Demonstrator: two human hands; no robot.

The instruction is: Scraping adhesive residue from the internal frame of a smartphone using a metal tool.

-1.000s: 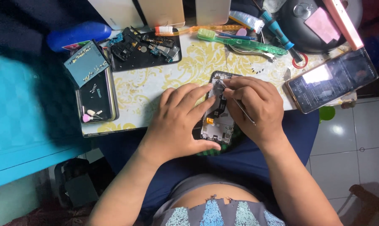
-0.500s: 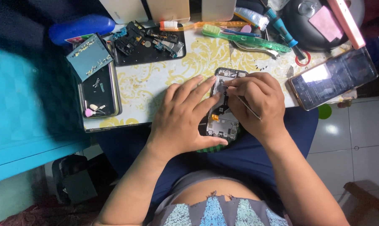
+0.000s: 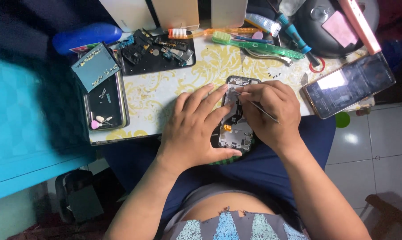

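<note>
Hands barely shifted; left hand (image 3: 194, 131) flat, steadying opened phone (image 3: 234, 118), right hand (image 3: 272, 113) pinching tweezers (image 3: 256, 105) at its upper board. Back off, internals exposed; repair mid-way.

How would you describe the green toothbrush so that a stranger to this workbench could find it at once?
Start at the white table with the yellow floral pattern and look along its far edge. To the right of the black tray of small phone parts lie two toothbrushes. The translucent green toothbrush is the nearer, angled one; the orange toothbrush lies behind it.
</note>
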